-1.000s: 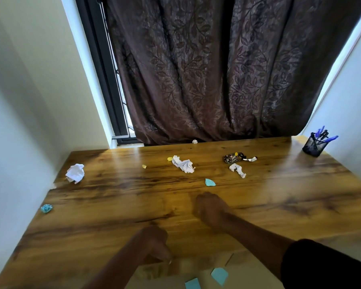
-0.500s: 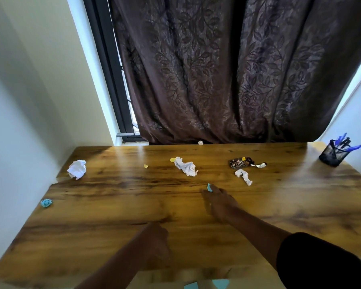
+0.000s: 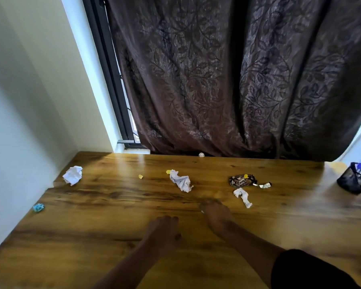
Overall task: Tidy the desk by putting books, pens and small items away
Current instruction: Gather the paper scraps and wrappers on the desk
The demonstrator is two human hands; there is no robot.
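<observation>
My right hand (image 3: 216, 214) lies knuckles-up on the wooden desk (image 3: 92, 226), fingers curled over a small teal paper scrap (image 3: 202, 211) of which only a sliver shows at its left edge. My left hand (image 3: 165, 230) rests just left of it, fingers curled, nothing visible in it. Beyond my hands lie a crumpled white paper (image 3: 180, 183), a twisted white tissue (image 3: 243, 197), a brown snack wrapper (image 3: 242, 180) with a foil bit (image 3: 264, 185), and yellow scraps (image 3: 141, 176). A black mesh pen holder (image 3: 353, 182) with blue pens stands at the far right.
A white paper ball (image 3: 72, 178) and a blue crumple (image 3: 38, 207) lie along the left wall. A tiny white ball (image 3: 201, 154) sits under the dark curtain (image 3: 217, 80) at the desk's back edge. White walls close in both sides.
My right hand reached forward to the teal scrap and now covers it. My left hand moved forward from the desk's near edge. The camera tilted up slightly.
</observation>
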